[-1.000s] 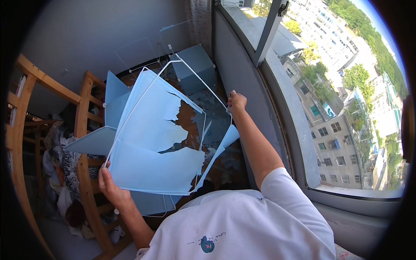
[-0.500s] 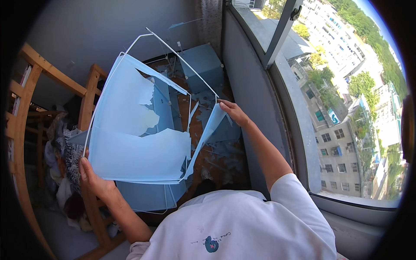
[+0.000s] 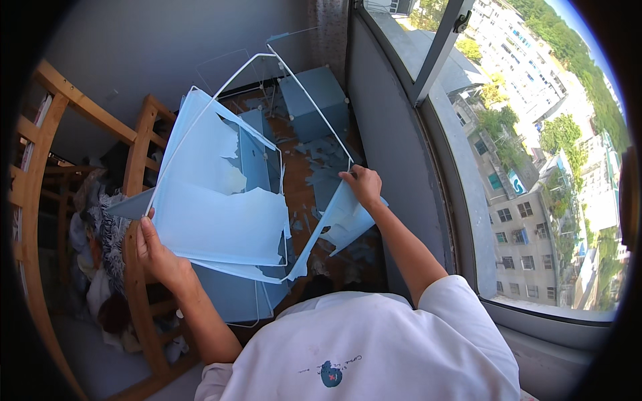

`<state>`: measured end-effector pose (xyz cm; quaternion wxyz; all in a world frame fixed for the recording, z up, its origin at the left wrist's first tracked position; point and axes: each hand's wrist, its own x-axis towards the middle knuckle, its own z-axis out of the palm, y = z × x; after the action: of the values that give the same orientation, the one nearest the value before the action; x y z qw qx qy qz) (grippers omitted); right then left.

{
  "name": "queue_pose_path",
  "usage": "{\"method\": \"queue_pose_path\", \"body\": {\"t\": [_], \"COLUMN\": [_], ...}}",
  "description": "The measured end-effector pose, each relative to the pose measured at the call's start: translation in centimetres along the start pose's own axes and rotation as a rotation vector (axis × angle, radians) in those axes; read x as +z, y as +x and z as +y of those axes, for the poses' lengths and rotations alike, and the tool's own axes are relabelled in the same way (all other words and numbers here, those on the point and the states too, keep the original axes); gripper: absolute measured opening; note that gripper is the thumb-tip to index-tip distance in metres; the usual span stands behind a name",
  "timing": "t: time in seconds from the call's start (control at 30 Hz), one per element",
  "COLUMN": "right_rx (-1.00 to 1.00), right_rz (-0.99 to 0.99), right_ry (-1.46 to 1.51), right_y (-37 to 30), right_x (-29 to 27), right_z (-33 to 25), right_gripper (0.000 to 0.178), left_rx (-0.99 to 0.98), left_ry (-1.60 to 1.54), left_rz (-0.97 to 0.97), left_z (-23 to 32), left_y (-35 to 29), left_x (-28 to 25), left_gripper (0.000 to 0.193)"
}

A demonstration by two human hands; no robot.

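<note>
A bent white wire frame (image 3: 309, 91) is held up in front of me. My left hand (image 3: 162, 255) grips its lower left end, thumb along the wire. With fingers closed, my right hand (image 3: 364, 185) pinches its right end, where a torn light-blue plastic sheet (image 3: 348, 224) hangs down. A larger light-blue plastic panel (image 3: 214, 224) spreads between my hands, ragged along its right edge with a big piece torn out. It is still joined to the hanging sheet near the bottom corner. Below it, another blue panel (image 3: 224, 294) partly shows.
A blue box-like unit (image 3: 314, 107) with white corner connectors stands by the far wall. Torn blue scraps (image 3: 328, 157) litter the brown floor. A wooden bed frame (image 3: 137, 167) with piled cloth (image 3: 100, 281) is on the left; a window (image 3: 428, 60) runs along the right.
The wire frame has shifted right and stands farther off the panel's left edge. My left hand rose slightly rightward; my right hand moved right and slightly down, and the hanging sheet spread wider.
</note>
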<state>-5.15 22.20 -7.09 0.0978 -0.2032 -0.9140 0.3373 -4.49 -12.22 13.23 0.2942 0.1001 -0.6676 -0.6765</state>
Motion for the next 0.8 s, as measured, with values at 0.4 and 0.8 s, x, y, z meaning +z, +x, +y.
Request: {"method": "queue_pose_path", "body": {"t": [0.4, 0.8], "right_rx": [0.193, 0.405], "right_rz": [0.386, -0.204], "right_ry": [0.008, 0.311], "right_y": [-0.8, 0.9], "right_x": [3.0, 0.7], "right_z": [1.2, 3.2], "right_gripper": [0.034, 0.044], "left_rx": [-0.009, 0.08], "left_ry": [-0.011, 0.025], "left_rz": [-0.046, -0.09], "left_z": [1.1, 0.7], "left_y": [-2.7, -4.0], "left_x": [3.6, 4.1], "left_gripper": [0.029, 0.029]}}
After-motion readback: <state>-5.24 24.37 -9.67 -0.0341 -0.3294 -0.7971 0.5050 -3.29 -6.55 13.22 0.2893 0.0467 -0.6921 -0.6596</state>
